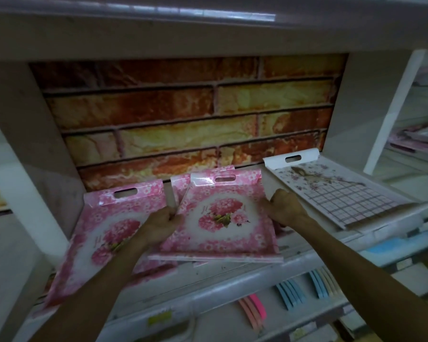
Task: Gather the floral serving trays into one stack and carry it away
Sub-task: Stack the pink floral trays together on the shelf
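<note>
A pink floral tray (223, 218) in clear wrapping lies tilted in the middle of the shelf, on top of at least one more pink tray whose edge shows behind it. My left hand (161, 223) grips its left rim and my right hand (286, 206) grips its right rim. A second pink floral tray (104, 223) lies to the left, partly under my left forearm and overhanging the shelf's front. A white tray (344, 193) with a figure and grid pattern rests at the right.
The shelf has a brick-pattern back panel (183, 114), white side walls and a low board overhead. Its front lip (208, 290) carries price labels. Below hang pink, blue and yellow items (292, 292). More stacked goods fill the shelves at far right (415, 139).
</note>
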### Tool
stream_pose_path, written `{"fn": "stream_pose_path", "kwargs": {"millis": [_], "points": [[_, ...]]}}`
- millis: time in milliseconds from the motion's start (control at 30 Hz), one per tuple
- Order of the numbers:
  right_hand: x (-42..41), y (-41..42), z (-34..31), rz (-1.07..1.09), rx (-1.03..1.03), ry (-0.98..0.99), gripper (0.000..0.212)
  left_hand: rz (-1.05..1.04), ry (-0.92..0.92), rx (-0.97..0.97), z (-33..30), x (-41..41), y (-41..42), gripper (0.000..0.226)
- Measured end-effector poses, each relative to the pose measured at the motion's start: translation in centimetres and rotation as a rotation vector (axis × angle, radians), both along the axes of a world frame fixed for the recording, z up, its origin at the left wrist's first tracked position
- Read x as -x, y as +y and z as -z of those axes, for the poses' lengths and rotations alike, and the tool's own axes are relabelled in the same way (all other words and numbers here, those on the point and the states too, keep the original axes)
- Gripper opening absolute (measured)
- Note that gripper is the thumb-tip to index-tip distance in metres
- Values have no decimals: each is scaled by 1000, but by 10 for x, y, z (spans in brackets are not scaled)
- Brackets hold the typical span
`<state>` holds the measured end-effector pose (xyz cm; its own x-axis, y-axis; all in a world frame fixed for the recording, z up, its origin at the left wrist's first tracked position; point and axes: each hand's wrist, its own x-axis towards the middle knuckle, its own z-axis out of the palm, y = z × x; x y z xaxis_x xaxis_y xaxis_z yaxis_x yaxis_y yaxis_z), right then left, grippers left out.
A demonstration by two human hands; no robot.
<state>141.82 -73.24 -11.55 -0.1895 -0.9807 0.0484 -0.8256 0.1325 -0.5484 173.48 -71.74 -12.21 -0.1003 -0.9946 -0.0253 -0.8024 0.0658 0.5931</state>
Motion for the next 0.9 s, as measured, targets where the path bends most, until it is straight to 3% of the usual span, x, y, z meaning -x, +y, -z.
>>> {"fn": "stream_pose_path", "kwargs": {"millis": [100,267,467,667,900], "points": [[0,1,1,39,71,-50,56,-11,50,2,-1,4,2,19],[-7,7,5,-4,2,-133,54,-42,134,-67,-5,12,9,27],[-14,6,9,-20,60,-85,53,-156,94,82,-12,9,19,18],[-43,3,-10,-115,206,-183,54,-316,236,240,-29,-16,34,7],[-111,-15,-18,-262,326,-203,46,-459,301,339,-36,-75,61,15]]}}
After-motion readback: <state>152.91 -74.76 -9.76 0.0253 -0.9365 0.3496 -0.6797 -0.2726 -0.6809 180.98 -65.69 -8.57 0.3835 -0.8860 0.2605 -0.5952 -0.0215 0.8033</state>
